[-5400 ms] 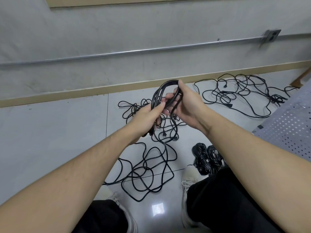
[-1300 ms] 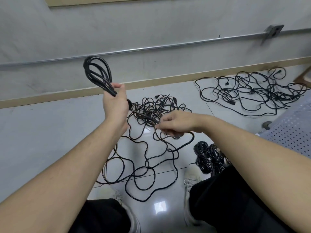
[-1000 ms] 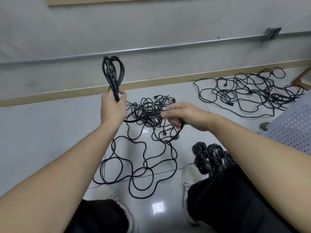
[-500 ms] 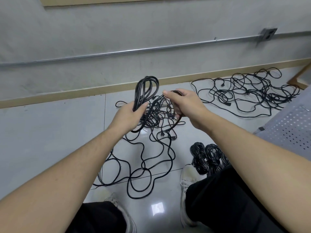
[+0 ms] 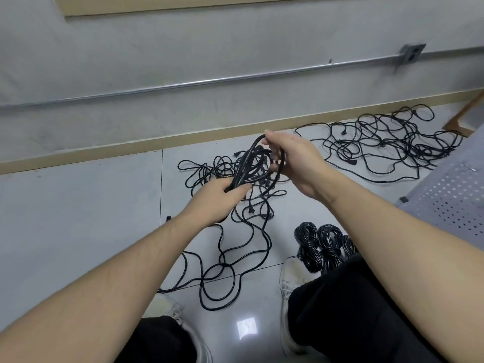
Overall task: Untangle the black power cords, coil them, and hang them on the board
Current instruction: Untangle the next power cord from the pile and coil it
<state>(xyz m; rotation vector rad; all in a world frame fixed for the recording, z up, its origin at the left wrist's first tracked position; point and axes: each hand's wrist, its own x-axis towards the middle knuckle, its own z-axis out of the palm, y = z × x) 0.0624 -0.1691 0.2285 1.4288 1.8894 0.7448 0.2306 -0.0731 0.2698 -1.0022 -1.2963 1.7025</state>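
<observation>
Single head-worn wide-angle view, looking forward-down, close above floor (image 5: 78, 231).

perforated board (image 5: 453, 205): cut off at right edge | coiled cords (image 5: 323, 246): partly behind right arm | left fingers (image 5: 235, 188): curled under, hidden

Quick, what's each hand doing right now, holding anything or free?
Left hand: grips the base of the coiled cord.
Right hand: fingers curled round a loop of the same cord near its top.
</observation>
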